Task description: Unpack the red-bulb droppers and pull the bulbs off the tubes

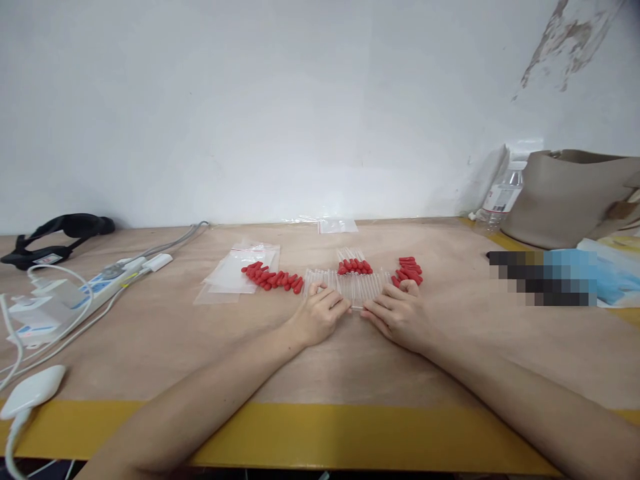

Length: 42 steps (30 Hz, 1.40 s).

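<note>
- Clear glass dropper tubes (350, 285) lie side by side in a flat row on the wooden table (350, 373), near its middle, with both hands at their near edge.
- Left hand (320, 315) rests palm down on the table, fingers curled, fingertips touching the left end of the row; it presses or steadies the tubes rather than closing round any one of them.
- Right hand (397, 313) lies palm down at the right end of the row, fingers stretched toward the left hand and touching the tubes; whether it pinches one cannot be told.
- Finished droppers (354, 265), tubes with red bulbs fitted, lie in a small bunch just behind the row.
- Loose red rubber bulbs (273, 277) lie in a line to the left of the tubes; a second heap of red bulbs (410, 269) sits just beyond the right hand.
- Clear zip bags (240, 273) lie flat beside the left line of bulbs; another clear bag (337, 225) lies near the wall.
- White power strip (85, 293) with plugs and cables lies at the far left, a black strap (60, 233) behind it.
- Plastic water bottle (503, 197) and a beige bag (570, 197) stand at the right by the wall.
</note>
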Available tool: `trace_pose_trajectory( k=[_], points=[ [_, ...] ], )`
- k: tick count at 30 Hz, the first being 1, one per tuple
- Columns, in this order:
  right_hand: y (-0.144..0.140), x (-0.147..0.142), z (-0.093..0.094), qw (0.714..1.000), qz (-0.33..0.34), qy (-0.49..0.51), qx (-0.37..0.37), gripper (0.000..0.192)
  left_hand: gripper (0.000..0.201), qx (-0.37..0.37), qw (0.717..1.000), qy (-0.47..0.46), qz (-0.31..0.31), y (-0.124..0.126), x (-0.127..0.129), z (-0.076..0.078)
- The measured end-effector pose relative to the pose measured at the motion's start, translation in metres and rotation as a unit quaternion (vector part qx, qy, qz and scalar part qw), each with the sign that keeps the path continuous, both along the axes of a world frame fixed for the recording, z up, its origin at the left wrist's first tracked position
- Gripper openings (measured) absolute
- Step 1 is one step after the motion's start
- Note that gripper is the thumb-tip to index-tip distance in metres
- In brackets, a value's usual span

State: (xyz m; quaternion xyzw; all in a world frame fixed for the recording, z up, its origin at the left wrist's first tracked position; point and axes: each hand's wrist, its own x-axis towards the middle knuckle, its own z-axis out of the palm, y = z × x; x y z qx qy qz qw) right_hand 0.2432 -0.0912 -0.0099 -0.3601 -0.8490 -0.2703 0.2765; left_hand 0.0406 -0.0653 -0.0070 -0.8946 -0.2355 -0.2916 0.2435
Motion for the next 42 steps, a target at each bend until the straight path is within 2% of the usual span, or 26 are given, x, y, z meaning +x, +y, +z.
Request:
trace_pose_trajectory(
  k=[6,12,18,21,23,26,28,31,34,36,38,40,42],
  points=[
    [0.004,0.002,-0.006,0.997,0.004,-0.027,0.077,0.02,0.02,-0.002,1.0,-0.012,-0.016,0.0,-0.002,-0.001],
    [0.003,0.007,-0.004,0.99,0.007,-0.056,0.129,0.012,0.019,-0.026,0.999,-0.015,-0.025,0.001,-0.009,-0.002],
    [0.004,0.012,0.001,0.983,0.03,-0.047,0.173,0.009,0.019,-0.052,0.998,-0.028,-0.008,-0.003,-0.007,0.002],
    [0.005,0.02,0.006,0.984,0.034,-0.05,0.169,0.009,0.019,-0.059,0.998,-0.035,-0.002,-0.001,-0.01,0.002],
    [0.009,0.031,0.009,0.987,0.003,-0.034,0.158,0.009,0.019,-0.06,0.996,-0.061,0.01,0.004,-0.016,0.002],
    [0.021,0.049,0.013,0.987,-0.071,0.085,0.116,0.011,0.019,-0.082,0.988,-0.124,0.038,0.013,-0.023,0.003],
    [0.031,0.058,0.015,0.979,-0.069,0.187,0.043,0.016,0.02,-0.107,0.981,-0.151,0.048,0.017,-0.023,0.005],
    [0.053,0.07,0.017,0.956,-0.052,0.278,-0.08,0.023,0.023,-0.122,0.979,-0.149,0.061,0.022,-0.017,0.007],
    [0.082,0.084,0.02,0.927,-0.129,0.32,-0.147,0.024,0.025,-0.115,0.984,-0.126,0.06,0.028,-0.008,0.005],
    [0.101,0.095,0.021,0.892,-0.182,0.358,-0.208,0.029,0.025,-0.096,0.988,-0.113,0.043,0.033,-0.003,0.002],
    [0.118,0.105,0.02,0.846,-0.208,0.431,-0.235,0.04,0.023,-0.075,0.992,-0.099,0.029,0.036,0.001,0.0],
    [0.129,0.113,0.015,0.807,-0.198,0.496,-0.253,0.037,0.02,-0.071,0.994,-0.08,0.023,0.038,0.006,-0.002],
    [0.134,0.118,0.009,0.788,-0.175,0.522,-0.275,0.026,0.018,-0.081,0.994,-0.067,0.019,0.037,0.011,-0.004]
  ],
)
